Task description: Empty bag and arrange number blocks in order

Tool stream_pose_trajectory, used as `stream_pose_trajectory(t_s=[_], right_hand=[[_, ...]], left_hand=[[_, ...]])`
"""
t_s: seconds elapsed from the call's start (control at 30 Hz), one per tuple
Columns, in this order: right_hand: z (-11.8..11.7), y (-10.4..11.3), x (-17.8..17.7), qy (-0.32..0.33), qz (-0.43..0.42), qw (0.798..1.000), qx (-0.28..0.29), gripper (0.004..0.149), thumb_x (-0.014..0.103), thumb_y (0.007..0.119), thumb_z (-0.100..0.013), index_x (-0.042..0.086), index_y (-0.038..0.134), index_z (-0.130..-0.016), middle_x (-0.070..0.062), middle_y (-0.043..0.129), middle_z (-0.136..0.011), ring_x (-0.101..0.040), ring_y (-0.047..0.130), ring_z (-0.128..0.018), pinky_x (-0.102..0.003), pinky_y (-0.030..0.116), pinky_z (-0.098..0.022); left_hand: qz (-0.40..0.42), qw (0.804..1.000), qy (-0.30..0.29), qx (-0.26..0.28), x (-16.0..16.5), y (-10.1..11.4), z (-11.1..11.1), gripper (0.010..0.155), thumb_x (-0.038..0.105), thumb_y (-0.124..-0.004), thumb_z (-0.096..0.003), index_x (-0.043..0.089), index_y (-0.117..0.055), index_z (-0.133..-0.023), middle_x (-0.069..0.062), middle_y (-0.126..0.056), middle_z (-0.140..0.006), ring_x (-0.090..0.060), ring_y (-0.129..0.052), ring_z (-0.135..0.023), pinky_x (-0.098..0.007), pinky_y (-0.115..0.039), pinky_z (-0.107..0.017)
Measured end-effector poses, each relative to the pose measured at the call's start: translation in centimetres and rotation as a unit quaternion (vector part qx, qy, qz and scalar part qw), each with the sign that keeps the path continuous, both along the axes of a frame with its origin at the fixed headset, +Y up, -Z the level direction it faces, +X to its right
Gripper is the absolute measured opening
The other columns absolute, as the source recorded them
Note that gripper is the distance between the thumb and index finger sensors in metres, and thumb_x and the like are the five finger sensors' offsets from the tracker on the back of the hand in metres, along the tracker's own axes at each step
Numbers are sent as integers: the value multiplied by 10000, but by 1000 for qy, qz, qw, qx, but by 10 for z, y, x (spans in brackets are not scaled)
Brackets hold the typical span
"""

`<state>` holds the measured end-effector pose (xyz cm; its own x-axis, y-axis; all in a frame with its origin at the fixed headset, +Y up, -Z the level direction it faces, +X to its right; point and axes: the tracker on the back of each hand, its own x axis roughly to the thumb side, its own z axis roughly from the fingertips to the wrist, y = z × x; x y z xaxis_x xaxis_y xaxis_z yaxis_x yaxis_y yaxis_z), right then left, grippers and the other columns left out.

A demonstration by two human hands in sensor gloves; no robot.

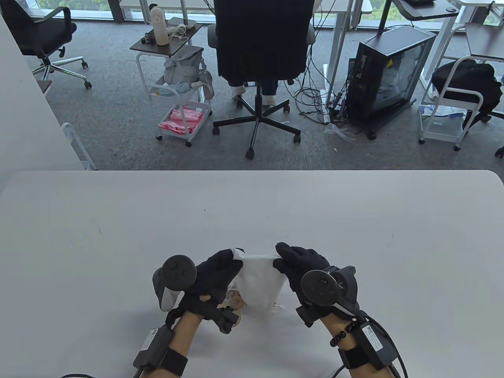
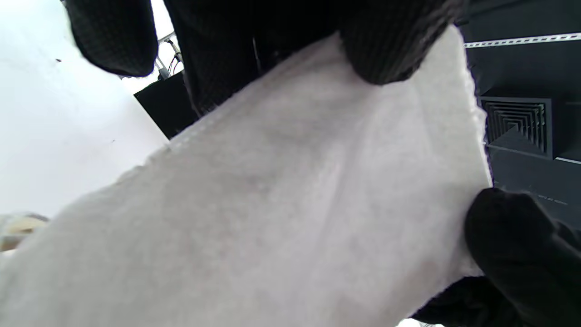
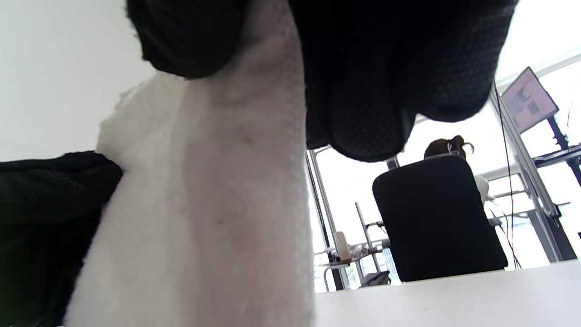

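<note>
Bag: a small white soft fabric bag [image 1: 262, 281] is held up off the white table [image 1: 118, 236], near the middle of its near edge, stretched between the two gloved hands and hanging down toward the tabletop.
Left hand: the left hand [image 1: 212, 275], in a black sensor glove, pinches the bag's upper left corner; in the left wrist view one fingertip [image 2: 390, 50] presses down on the cloth from above.
Right hand: the right hand [image 1: 301, 265], also in a black glove, pinches the bag's upper right corner, the cloth caught between thumb and fingers in the right wrist view.
Upper edge: the cloth edge between the two grips is pulled taut. I cannot tell whether this is the closed bottom or the mouth.
Blocks: pale, wood-coloured number blocks [image 1: 235, 300] show at the bag's lower left, just beside the left wrist and close to the table. How many there are, which numbers they bear, and whether they lie free or half inside the cloth cannot be made out.
Done so far: judging from this, the emptying is under way, with the bag lifted and some contents at its lower end.
Left to do: probably getting all blocks out, putting the bag aside, then turning the blocks face up and lining them up in number order. No row has been started on the table.
</note>
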<state>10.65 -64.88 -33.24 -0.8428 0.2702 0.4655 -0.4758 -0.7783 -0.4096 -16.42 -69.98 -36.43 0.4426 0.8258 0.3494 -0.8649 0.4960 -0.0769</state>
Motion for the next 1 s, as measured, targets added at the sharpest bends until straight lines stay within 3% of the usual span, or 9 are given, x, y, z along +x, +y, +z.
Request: stream_pose_trajectory(t_s=[0.07,0.17,0.3,0.6,0.67,0.77,0.9,1.0], right_hand=[[-4,-3,0,-7,23,1000,-16,452,411,757,-496,159,883,-849,-105,997,-747,-326,1049,-576,-490,912,-459],[0,3,5,-8,17,999,34,442,411,769,-493,157,895,-831,-87,1003,-729,-303,1057,-559,-473,920,-448],[2,5,7,-15,32,998,44,430,400,774,-492,153,905,-818,-84,1008,-720,-299,1059,-554,-471,922,-445],[15,37,17,-49,66,994,75,422,396,800,-480,154,923,-804,-92,1014,-720,-316,1057,-561,-486,916,-450],[17,41,21,-53,47,993,96,415,394,803,-481,155,925,-799,-87,1014,-715,-308,1058,-557,-480,919,-447],[12,36,22,-63,75,993,67,407,386,816,-476,156,931,-792,-89,1015,-717,-318,1055,-561,-488,915,-449],[12,36,27,-62,51,993,90,403,392,810,-482,160,930,-789,-80,1017,-707,-300,1061,-550,-473,923,-442],[14,47,32,-45,0,997,61,393,383,810,-485,156,934,-781,-83,1020,-699,-304,1060,-546,-480,919,-441]], left_hand=[[-12,1000,0,0,1,0,0,394,403,-763,-541,282,-812,-914,-62,-880,-962,-370,-967,-877,-672,-729,-655],[-10,1000,-16,-7,4,-2,0,403,415,-763,-542,284,-809,-920,-62,-877,-968,-374,-960,-883,-675,-723,-658],[-15,999,-31,4,11,3,2,402,411,-755,-545,287,-802,-925,-61,-872,-973,-367,-958,-888,-671,-720,-663],[1,998,-63,15,26,14,7,420,420,-747,-548,290,-785,-946,-58,-859,-988,-364,-949,-900,-669,-715,-669],[-8,997,-72,8,28,16,7,463,428,-740,-551,272,-746,-987,-74,-837,-1005,-378,-928,-916,-670,-706,-673],[-34,998,-55,14,25,11,6,482,426,-738,-550,261,-727,-1003,-86,-813,-1022,-390,-896,-940,-675,-696,-675],[-33,997,-65,-5,24,5,5,526,436,-743,-548,235,-695,-1032,-105,-781,-1044,-422,-858,-960,-690,-671,-679],[-48,994,-95,-20,25,5,4,685,491,-737,-542,166,-553,-1117,-166,-670,-1106,-470,-758,-1012,-706,-632,-691]])
